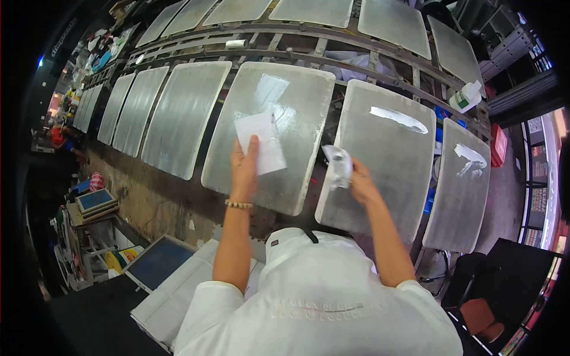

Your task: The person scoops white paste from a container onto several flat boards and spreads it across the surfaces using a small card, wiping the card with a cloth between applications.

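My left hand [244, 169] holds a white rectangular card [261, 141], thumb on top, over a grey flat board [291, 154] with a wet, shiny patch. My right hand [363, 183] grips a white piece smeared with something glossy [339, 168]; blur and glare hide its exact kind. That hand is above the left edge of another grey board [386, 160], which bears a streak of white paste [398, 119]. A third board [454, 196] at the right carries a white paste smear [471, 156] too.
More grey boards [187, 118] run left in a row, with a second row [314, 12] beyond metal rails [285, 56]. A white bottle [466, 98] stands on the rails. Framed screens [160, 261] and white cardboard [184, 285] lie at lower left; a black chair [504, 285] is at lower right.
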A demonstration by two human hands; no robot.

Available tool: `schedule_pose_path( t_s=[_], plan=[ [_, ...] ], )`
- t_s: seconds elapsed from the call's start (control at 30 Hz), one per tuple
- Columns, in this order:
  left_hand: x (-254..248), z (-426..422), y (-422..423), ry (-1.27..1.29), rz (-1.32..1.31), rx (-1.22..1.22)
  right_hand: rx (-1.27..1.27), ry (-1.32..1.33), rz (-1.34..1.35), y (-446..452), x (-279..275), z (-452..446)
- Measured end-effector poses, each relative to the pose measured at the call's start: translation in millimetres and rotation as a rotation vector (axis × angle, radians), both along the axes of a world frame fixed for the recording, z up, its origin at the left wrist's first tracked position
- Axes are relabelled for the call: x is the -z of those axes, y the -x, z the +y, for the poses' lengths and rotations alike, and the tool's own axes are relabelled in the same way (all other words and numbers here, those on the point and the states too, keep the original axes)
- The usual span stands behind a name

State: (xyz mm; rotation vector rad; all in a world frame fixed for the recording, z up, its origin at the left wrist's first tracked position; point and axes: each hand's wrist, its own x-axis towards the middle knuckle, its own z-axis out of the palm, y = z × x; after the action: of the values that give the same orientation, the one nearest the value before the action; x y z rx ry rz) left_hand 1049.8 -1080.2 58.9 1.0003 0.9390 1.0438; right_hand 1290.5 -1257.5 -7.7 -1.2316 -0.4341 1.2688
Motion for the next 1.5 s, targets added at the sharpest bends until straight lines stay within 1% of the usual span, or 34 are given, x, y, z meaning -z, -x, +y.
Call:
schedule_pose_path(
  t_s=[0.07, 0.1, 0.17, 0.2, 0.23, 0.3, 0.33, 0.37, 0.4, 0.43, 0.47, 0.53, 0.6, 0.63, 0.67, 0.8, 0.83, 0.87, 0.9, 0.93, 0.97, 1.0, 1.03, 1.07, 1.1, 1.13, 1.2, 1.23, 1.27, 1.3, 1.37, 1.4, 1.47, 1.5],
  plan=[
    [29.1, 54.7, 29.6, -0.306, 0.513, 0.112, 0.027, 0.086, -0.131, -34.0, 31.7, -30.0],
    [49.8, 84.9, 38.3, -0.300, 0.512, 0.130, 0.042, 0.154, -0.232, -44.5, 32.8, -46.7],
    [83.8, 148.2, 37.5, -0.681, 0.971, 0.303, 0.083, 0.297, -0.426, -53.3, 26.0, -70.7],
    [82.1, 176.0, 22.6, -0.798, 0.970, 0.360, 0.114, 0.376, -0.517, -51.8, 21.3, -79.0],
    [76.6, 205.7, 2.3, -0.918, 0.963, 0.415, 0.129, 0.388, -0.520, -47.8, 14.9, -84.3],
    [73.4, 266.0, -45.5, -1.214, 0.879, 0.429, 0.124, 0.570, -0.726, -37.0, 2.5, -89.5],
    [86.6, 308.0, -69.0, -1.357, 0.912, 0.495, 0.137, 0.600, -0.718, -30.5, 3.3, -87.2],
    [89.7, 331.5, -93.3, -1.433, 0.944, 0.528, 0.228, 0.533, -0.705, -23.2, 4.8, -83.1],
    [83.8, 333.8, -110.8, -1.313, 0.970, 0.505, 0.329, 0.475, -0.693, -14.7, 5.2, -82.4],
    [88.0, 339.5, -126.0, -1.302, 1.041, 0.489, 0.384, 0.419, -0.594, -9.8, 4.4, -74.2],
    [95.5, 344.0, -134.8, -1.315, 1.146, 0.564, 0.440, 0.358, -0.499, -4.1, 2.6, -64.8],
    [100.5, 339.7, -137.3, -1.276, 1.102, 0.534, 0.526, 0.366, -0.323, 3.7, -1.0, -43.9],
    [116.6, 349.1, -132.9, -1.222, 1.067, 0.585, 0.533, 0.382, -0.208, 7.8, -17.7, -20.6],
    [121.9, 348.3, -128.6, -1.242, 0.921, 0.628, 0.553, 0.322, -0.145, 10.3, -14.1, -15.5],
    [110.7, 334.1, -125.9, -1.258, 0.968, 0.638, 0.563, 0.243, -0.089, 7.7, -9.8, -5.9],
    [129.9, 301.8, -95.7, -1.269, 0.924, 0.625, 0.520, 0.227, -0.081, -0.2, -18.8, 20.2],
    [131.8, 285.9, -78.6, -1.274, 0.901, 0.626, 0.501, 0.235, -0.125, -1.8, -15.3, 21.7],
    [121.6, 256.3, -57.8, -1.308, 0.934, 0.621, 0.475, 0.233, -0.165, -2.4, -11.1, 27.1],
    [112.8, 227.2, -32.2, -1.175, 0.926, 0.661, 0.441, 0.218, -0.146, -0.7, -7.5, 31.5],
    [120.7, 198.6, -1.1, -1.212, 0.953, 0.631, 0.443, 0.225, -0.159, 1.6, -4.0, 33.2],
    [127.3, 164.9, 34.8, -1.214, 0.894, 0.585, 0.452, 0.233, -0.177, 2.1, -1.2, 33.4],
    [117.7, 133.1, 64.4, -1.154, 0.949, 0.601, 0.431, 0.224, -0.163, 2.6, 6.4, 31.4],
    [107.9, 102.3, 93.8, -1.091, 1.001, 0.622, 0.381, 0.233, -0.234, 6.8, 18.7, 26.2],
    [105.5, 79.5, 119.0, -1.057, 0.986, 0.609, 0.339, 0.237, -0.311, 10.9, 27.2, 23.5],
    [94.7, 68.6, 131.9, -1.039, 1.006, 0.656, 0.332, 0.222, -0.308, 13.4, 29.8, 24.7],
    [87.6, 76.2, 130.3, -1.045, 1.014, 0.642, 0.317, 0.213, -0.322, 17.3, 31.2, 24.6],
    [73.1, 95.7, 126.4, -0.880, 1.036, 0.812, 0.295, 0.208, -0.328, 26.8, 36.3, 19.1],
    [64.7, 114.4, 104.7, -1.006, 0.963, 0.699, 0.305, 0.198, -0.339, 30.4, 40.3, 18.4],
    [60.7, 142.1, 77.2, -1.036, 0.941, 0.656, 0.316, 0.187, -0.350, 34.8, 43.0, 19.9],
    [70.3, 179.7, 49.1, -1.158, 0.915, 0.613, 0.311, 0.184, -0.346, 39.5, 43.0, 19.3],
    [81.8, 252.2, -15.4, -1.218, 1.019, 0.597, 0.279, 0.178, -0.322, 47.6, 35.4, 11.0],
    [92.6, 286.7, -43.1, -1.307, 0.965, 0.534, 0.280, 0.179, -0.322, 51.4, 32.4, 6.1],
    [106.3, 336.7, -81.8, -1.275, 0.948, 0.539, 0.264, 0.259, -0.461, 59.8, 29.4, -6.0],
    [111.2, 340.5, -84.6, -1.274, 0.948, 0.542, 0.265, 0.261, -0.459, 64.0, 31.3, -15.2]
  ],
)
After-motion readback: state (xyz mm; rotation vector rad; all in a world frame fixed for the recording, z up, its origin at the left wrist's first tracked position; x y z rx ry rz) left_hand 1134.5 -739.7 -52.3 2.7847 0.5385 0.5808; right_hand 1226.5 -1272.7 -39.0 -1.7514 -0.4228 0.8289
